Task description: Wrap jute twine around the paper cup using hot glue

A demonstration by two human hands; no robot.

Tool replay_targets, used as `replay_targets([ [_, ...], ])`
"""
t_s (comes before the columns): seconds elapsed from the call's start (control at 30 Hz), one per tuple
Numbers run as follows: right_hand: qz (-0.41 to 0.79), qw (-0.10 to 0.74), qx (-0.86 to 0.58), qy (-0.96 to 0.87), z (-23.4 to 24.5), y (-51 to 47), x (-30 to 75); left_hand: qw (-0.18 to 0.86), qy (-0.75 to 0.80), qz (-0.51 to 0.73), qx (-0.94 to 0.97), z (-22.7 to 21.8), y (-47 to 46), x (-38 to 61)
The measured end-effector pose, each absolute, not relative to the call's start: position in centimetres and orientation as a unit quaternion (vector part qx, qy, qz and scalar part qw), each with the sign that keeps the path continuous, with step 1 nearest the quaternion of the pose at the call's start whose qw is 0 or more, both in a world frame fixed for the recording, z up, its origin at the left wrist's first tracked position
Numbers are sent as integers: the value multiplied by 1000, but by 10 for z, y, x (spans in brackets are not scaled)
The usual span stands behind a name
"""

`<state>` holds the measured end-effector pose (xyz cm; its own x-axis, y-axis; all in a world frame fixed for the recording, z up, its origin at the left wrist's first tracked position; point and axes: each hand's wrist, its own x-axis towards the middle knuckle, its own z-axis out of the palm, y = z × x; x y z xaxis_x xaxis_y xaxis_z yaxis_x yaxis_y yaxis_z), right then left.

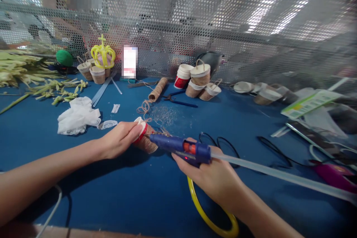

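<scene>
My left hand [122, 137] is closed on a small paper cup [147, 142], tilted over the table, its side partly wrapped in brown twine with a red band showing near the rim. A blue hot glue gun [170, 144] is gripped in my right hand [208, 174], its nozzle right at the cup's wrapped side; whether it touches I cannot tell. A small red light glows on the gun, and a long clear glue stick [264, 169] runs out of its back. Loose twine [143, 108] leads from near the cup towards a twine roll [158, 89].
Behind the cup lie blue-handled pliers [184, 103]. Twine-wrapped cups [200, 74] stand by the perforated metal screen. Crumpled white tissue [78, 115] is at left, a yellow crown [103, 54] farther back. A yellow ring [199, 204] and black cable [276, 160] lie near my right arm.
</scene>
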<state>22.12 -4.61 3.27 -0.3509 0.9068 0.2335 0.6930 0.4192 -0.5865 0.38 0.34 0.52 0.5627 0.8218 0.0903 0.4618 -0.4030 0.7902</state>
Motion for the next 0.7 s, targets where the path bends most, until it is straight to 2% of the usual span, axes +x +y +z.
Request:
replay_targets([
  [0.27,221,271,-506,-789,23,-48,218,409,397,248,783,7,4,4],
  [0.5,218,280,-491,-796,39,-37,222,340,428,221,808,5,3,4],
  [0.7,249,318,-521,-752,30,-29,224,331,397,234,823,9,0,5],
])
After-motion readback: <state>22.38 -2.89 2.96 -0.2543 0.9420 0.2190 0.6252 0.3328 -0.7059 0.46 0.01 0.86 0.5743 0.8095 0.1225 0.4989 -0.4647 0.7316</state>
